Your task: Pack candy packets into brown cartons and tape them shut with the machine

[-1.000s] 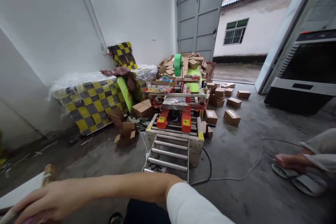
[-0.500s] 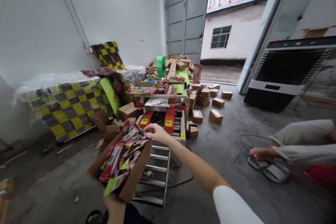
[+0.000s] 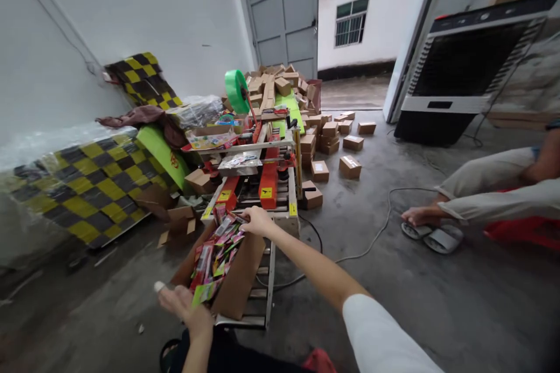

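Observation:
An open cardboard box packed with bright red, pink and green packets rests on the roller conveyor of an orange carton-sealing machine. My right hand is closed over the box's far edge. My left hand is at the box's near end, fingers spread, touching its flap; one fingertip is wrapped in white.
Several small sealed cartons lie on the concrete floor, with a heap of them by the grey door. Yellow-black checkered stacks line the left wall. A seated person's legs and sandals are at right, beside a cable and a large air cooler.
I lifted the packet-filled box from my left and brought it down onto the rollers. My view turned left and downward, and my left hand came off the box's underside.

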{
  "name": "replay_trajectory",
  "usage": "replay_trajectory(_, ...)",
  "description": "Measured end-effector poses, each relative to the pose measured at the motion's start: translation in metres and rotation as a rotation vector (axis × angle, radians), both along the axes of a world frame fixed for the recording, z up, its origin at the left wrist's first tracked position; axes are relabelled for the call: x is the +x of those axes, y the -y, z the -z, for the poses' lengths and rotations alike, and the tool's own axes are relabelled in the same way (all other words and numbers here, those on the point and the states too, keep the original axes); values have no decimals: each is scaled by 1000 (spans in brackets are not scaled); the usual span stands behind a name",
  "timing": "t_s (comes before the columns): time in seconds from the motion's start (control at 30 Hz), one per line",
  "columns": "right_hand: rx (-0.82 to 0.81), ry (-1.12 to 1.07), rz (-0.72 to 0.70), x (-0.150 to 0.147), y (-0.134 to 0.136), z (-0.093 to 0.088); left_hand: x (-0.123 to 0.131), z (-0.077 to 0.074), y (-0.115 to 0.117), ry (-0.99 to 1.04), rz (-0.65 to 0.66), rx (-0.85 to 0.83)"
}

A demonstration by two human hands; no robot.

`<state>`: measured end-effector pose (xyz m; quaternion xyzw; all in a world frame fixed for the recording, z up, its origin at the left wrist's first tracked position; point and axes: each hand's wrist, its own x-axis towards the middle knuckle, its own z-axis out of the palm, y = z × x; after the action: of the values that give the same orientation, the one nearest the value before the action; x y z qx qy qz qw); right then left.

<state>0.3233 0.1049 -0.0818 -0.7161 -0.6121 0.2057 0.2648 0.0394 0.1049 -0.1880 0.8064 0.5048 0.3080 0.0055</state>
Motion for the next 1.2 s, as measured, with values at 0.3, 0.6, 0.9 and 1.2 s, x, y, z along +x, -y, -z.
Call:
replay_trajectory(0.3, -96, 341, -313, -22, -17, -12, 44, -19, -37, -320, 299, 216)
replay_trajectory(0.6, -93, 397, -363, -40, -27, -1, 42, 17, -62, -603, 294, 130)
replay_trajectory(0.9, -12, 364, -190, -44, -21, 0, 48, -22, -72, -127, 418, -535)
replay_trajectory(1.2, 10, 426, -144, -49, -32, 6, 66, -57, -43, -75, 442, -676)
